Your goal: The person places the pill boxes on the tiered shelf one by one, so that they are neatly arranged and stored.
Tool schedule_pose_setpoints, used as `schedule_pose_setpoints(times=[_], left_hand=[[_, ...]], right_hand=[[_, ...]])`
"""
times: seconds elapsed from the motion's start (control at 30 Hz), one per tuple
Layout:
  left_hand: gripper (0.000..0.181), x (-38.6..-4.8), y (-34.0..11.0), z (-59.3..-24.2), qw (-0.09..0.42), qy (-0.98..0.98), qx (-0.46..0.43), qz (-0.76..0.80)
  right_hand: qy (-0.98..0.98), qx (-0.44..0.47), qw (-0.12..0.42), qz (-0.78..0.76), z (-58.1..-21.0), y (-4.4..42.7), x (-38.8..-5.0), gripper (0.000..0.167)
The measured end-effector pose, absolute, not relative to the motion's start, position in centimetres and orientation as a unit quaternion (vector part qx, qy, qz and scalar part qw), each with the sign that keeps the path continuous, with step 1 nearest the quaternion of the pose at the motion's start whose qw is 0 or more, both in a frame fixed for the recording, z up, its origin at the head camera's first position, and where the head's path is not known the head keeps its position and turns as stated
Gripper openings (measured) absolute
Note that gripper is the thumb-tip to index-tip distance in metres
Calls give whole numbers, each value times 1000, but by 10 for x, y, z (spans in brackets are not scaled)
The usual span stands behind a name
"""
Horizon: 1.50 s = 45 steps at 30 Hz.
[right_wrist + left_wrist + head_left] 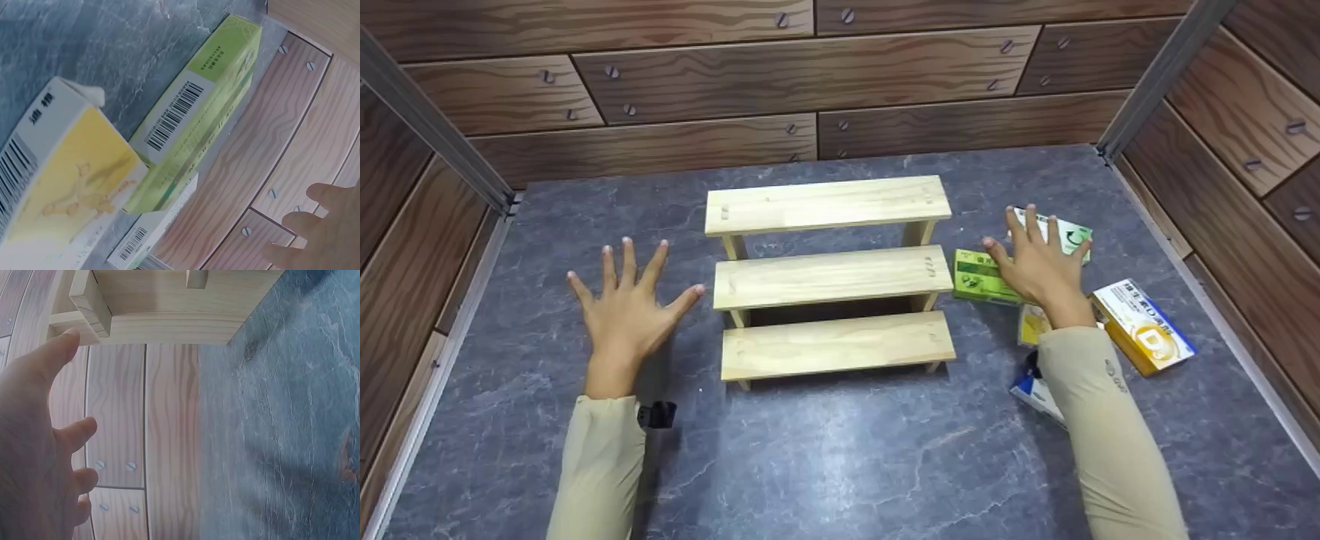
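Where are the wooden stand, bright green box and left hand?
Wooden stand [832, 277], head view, middle shelf.
Bright green box [981, 275], head view, printed top.
Left hand [626, 321], head view, back of hand.

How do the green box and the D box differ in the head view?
The green box is mostly green; the D box is white and orange. The green box lies close beside the shelf, the D box farther right, slanted. The right hand partly hides the green box; the D box shows almost whole. Both carry printing.
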<state>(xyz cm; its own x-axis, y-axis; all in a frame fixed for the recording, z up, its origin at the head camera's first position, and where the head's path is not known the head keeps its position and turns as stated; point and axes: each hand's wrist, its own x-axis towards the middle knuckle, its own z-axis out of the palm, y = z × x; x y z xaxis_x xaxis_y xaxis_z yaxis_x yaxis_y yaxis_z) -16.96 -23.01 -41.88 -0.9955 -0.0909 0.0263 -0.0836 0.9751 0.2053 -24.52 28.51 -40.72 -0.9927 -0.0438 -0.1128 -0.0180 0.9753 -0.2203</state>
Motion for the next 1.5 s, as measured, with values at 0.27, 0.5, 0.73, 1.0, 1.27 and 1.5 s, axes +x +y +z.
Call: schedule_pose_setpoints(times=[0.27, 0.5, 0.73, 1.0, 1.27, 1.5], left_hand=[[94, -168, -229, -418, 13, -994, 45, -103], [93, -166, -228, -414, 12, -994, 47, -101], [94, -166, -228, -410, 10, -993, 52, -104], [92, -168, -223, -406, 17, -992, 45, -120], [89, -169, -209, -405, 7, -983, 36, -181], [79, -171, -199, -409, -6, -936, 13, -351]], right_hand=[[994, -28, 43, -92, -410, 293, -243, 93], [995, -36, 37, -85, -412, 302, -242, 91], [995, -40, 30, -84, -410, 310, -242, 90], [994, -52, 32, -92, -413, 313, -245, 87], [989, -67, 87, -102, -427, 320, -249, 96], [978, -67, 149, -129, -429, 327, -253, 103]])
